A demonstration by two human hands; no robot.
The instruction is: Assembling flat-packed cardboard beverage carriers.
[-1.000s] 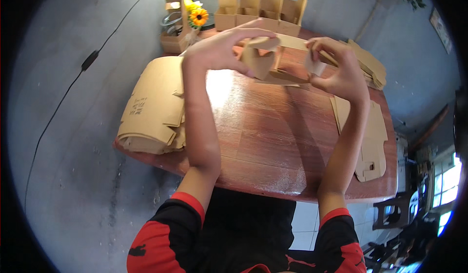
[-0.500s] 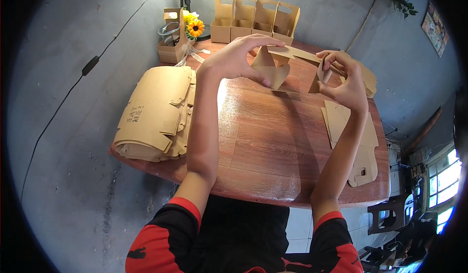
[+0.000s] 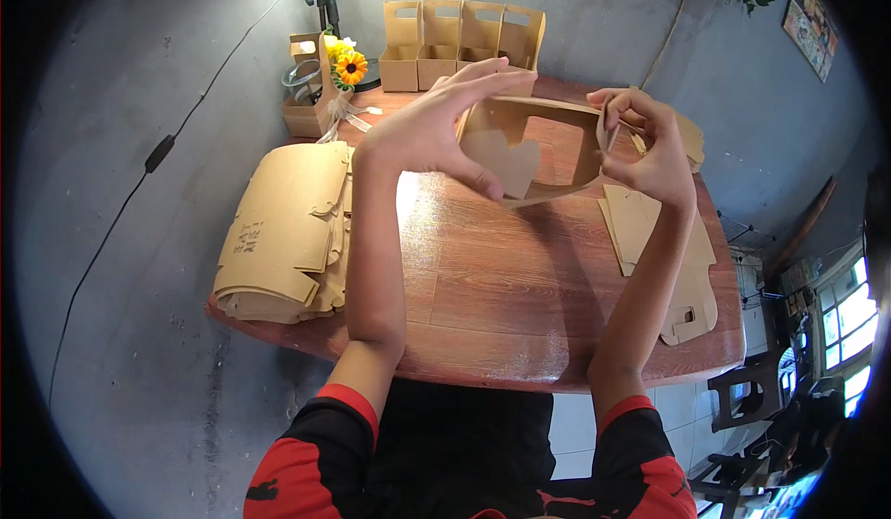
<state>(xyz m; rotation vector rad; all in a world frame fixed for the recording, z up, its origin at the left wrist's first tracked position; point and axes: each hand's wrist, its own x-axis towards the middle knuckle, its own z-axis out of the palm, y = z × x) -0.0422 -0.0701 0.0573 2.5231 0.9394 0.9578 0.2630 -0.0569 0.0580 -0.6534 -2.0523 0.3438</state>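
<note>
Between my two hands a brown cardboard carrier [image 3: 501, 162] is held up over the table's far half, opened into a hollow frame. Tabletop shows through its middle, and a notched flap sticks inward on the left. My left hand [image 3: 436, 134] grips the left end, thumb on the near edge and fingers stretched along the far side. At the opposite end, my right hand [image 3: 654, 143] pinches a folded edge between thumb and bent fingers. Part of that end is hidden behind the right fingers.
A thick pile of flat cardboard blanks [image 3: 278, 231] lies at the table's left. More flat blanks [image 3: 691, 301] lie under my right forearm. Several folded carriers [image 3: 401, 64] stand along the back, beside yellow and orange flowers [image 3: 351, 67] and a carrier with a clear cup [image 3: 311, 120].
The carrier has opened from a flatter, skewed shape into a wider frame, its inside now facing me. Both hands still grip its ends. My view has shifted slightly.
</note>
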